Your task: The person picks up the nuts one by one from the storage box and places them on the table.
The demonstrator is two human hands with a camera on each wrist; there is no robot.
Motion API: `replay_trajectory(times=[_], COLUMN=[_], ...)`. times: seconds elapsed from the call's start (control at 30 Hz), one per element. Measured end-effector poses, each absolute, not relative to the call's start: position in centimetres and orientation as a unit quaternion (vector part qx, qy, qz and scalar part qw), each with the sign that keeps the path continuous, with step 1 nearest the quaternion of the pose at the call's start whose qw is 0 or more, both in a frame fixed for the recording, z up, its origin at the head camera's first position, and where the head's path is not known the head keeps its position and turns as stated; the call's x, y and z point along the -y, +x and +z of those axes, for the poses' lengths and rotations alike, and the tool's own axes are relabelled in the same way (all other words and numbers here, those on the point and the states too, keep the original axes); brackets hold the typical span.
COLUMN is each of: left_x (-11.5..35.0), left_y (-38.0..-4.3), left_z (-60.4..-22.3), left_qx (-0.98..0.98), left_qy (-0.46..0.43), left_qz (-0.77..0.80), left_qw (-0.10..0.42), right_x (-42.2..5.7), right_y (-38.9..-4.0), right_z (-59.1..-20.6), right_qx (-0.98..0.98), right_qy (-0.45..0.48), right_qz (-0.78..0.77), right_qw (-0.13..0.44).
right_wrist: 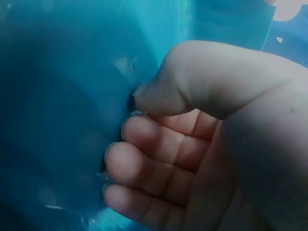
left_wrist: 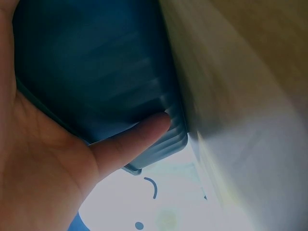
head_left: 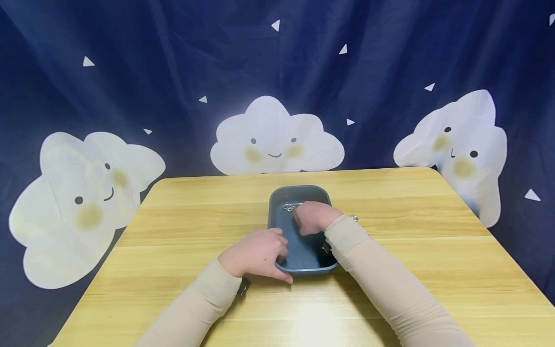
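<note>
Container (head_left: 303,255): just right of and below the frame's centre.
Left hand (head_left: 260,253): grips its lower-left wall.
Right hand (head_left: 314,218): inside it, fingers curled; cannot tell whether anything is held.
Shiny pieces (head_left: 289,207): inside, left of right hand.

blue-grey tray (head_left: 303,253), yellow wood-grain table (head_left: 195,226), navy cloud-print curtain (head_left: 243,58)

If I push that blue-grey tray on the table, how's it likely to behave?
The tray is probably stiff: it shows no bending where the left hand grips it. It would likely slide rather than tip, given its broad, low shape on the table. The small shiny pieces toward its far end might skid, since they appear to lie loose.
</note>
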State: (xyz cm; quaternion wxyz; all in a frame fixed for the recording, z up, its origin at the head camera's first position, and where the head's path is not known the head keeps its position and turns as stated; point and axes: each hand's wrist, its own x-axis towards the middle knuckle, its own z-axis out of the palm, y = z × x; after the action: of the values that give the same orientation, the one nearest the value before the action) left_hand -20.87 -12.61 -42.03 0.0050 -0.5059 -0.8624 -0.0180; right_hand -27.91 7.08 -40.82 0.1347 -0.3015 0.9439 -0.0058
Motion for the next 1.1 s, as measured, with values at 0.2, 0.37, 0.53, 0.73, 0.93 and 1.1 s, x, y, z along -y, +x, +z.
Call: replay_trajectory(times=[0.2,0.37,0.53,0.73,0.93,1.1], left_x=[12.6,12.6,12.7,12.7,12.7,12.8], left_y=[-20.9,-20.8,-20.8,-20.9,-21.0,-21.0], left_z=[-42.2,-42.3,-42.3,-42.4,-42.4,-42.3], left_qx=[0.862,0.862,0.862,0.860,0.858,0.860], left_qy=[-0.506,-0.507,-0.507,-0.510,-0.512,-0.510], left_qz=[-0.015,-0.019,-0.020,-0.015,-0.021,-0.017], left_qw=[0.011,0.016,0.016,0.016,0.017,0.013], right_x=[-7.2,-7.4,-7.5,-8.1,-9.4,-10.8], right_y=[-27.9,-28.1,-28.1,-27.6,-27.0,-26.6], right_z=[-40.6,-40.1,-39.4,-38.3,-36.7,-35.9], right_qx=[-0.942,-0.940,-0.936,-0.933,-0.931,-0.935], right_qy=[-0.301,-0.311,-0.323,-0.324,-0.323,-0.310], right_qz=[-0.021,-0.051,-0.073,-0.114,-0.154,-0.162], right_qw=[0.144,0.133,0.119,0.107,0.074,0.058])
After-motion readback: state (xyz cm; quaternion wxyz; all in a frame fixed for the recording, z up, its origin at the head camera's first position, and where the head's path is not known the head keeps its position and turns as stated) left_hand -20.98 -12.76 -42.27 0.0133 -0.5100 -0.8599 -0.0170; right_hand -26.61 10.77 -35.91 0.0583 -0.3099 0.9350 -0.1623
